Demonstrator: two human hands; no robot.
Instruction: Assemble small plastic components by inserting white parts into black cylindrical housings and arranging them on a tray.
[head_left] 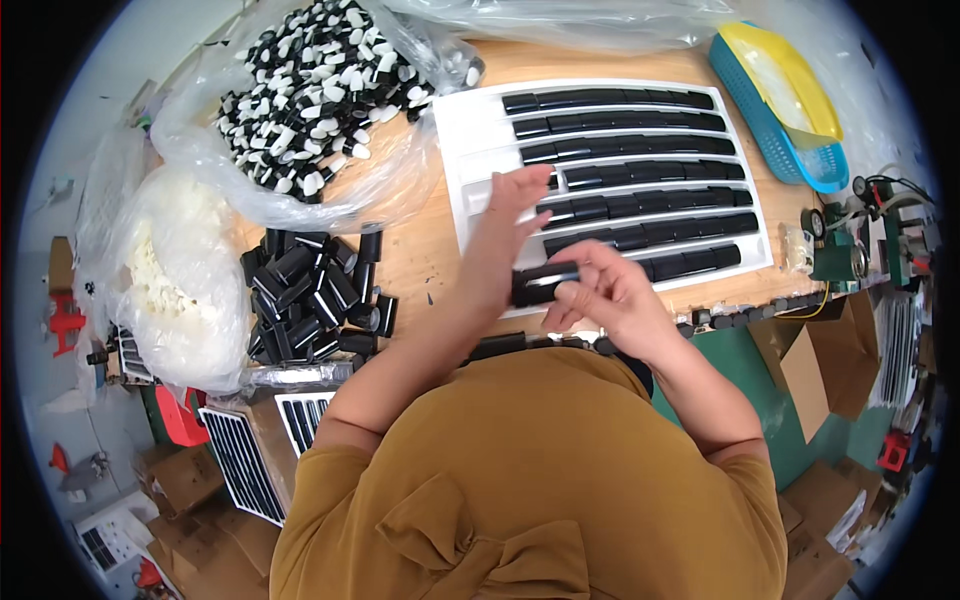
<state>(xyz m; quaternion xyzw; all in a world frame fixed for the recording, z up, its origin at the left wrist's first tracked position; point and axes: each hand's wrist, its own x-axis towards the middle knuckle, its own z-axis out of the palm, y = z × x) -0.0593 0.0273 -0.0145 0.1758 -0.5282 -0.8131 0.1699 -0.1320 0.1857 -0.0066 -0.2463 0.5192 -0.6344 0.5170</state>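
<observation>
My right hand [612, 296] is closed on a short glossy black tube [538, 285], gripping its right end between thumb and fingers. The tube's left end comes close to my left wrist; I cannot tell whether they touch. Over the left part of a white tray [478, 122], my left hand [508, 222] has its fingers stretched out and apart, slightly blurred, with nothing seen in them. Rows of similar black pieces [640, 176] lie in the tray's slots. Both hands hide parts of the lower rows.
Left of the tray lies a pile of black tubes [312, 290]. Behind it, clear plastic sheeting [330, 212] surrounds a heap of small black-and-white pieces [310, 85]. A bag of cream-coloured bits [180, 260] stands far left. A blue basket [748, 105] holds a yellow tray [815, 90] at back right.
</observation>
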